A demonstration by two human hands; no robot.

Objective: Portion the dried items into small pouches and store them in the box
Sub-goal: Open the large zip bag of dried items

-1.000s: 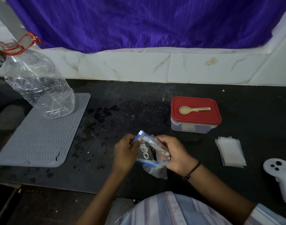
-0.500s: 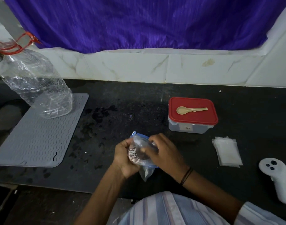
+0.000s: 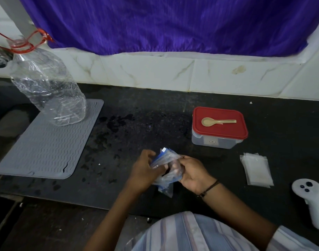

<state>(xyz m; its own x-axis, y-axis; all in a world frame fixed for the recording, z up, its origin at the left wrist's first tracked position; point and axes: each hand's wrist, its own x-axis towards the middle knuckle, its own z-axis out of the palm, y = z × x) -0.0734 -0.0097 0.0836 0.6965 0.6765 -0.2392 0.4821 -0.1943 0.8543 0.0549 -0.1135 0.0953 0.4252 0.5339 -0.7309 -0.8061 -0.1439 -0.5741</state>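
Observation:
A clear zip bag [image 3: 167,161] with blue trim and dark dried items inside is held above the black counter [image 3: 137,127], near its front edge. My left hand [image 3: 146,169] grips the bag's left side and my right hand [image 3: 193,173] grips its right side. A grey box with a red lid [image 3: 219,127] stands shut at the right, with a tan spoon [image 3: 217,121] lying on the lid. A stack of small clear pouches [image 3: 256,169] lies flat to the right of my hands.
A grey ribbed mat [image 3: 46,147] covers the counter's left part, with a crumpled clear plastic bottle [image 3: 48,87] leaning on it. A white controller [image 3: 312,201] lies at the far right. A tiled wall and purple curtain [image 3: 164,24] close the back.
Both hands have turned and rolled the bag between them. Its blue top edge now points up and to the left. The view has shifted slightly.

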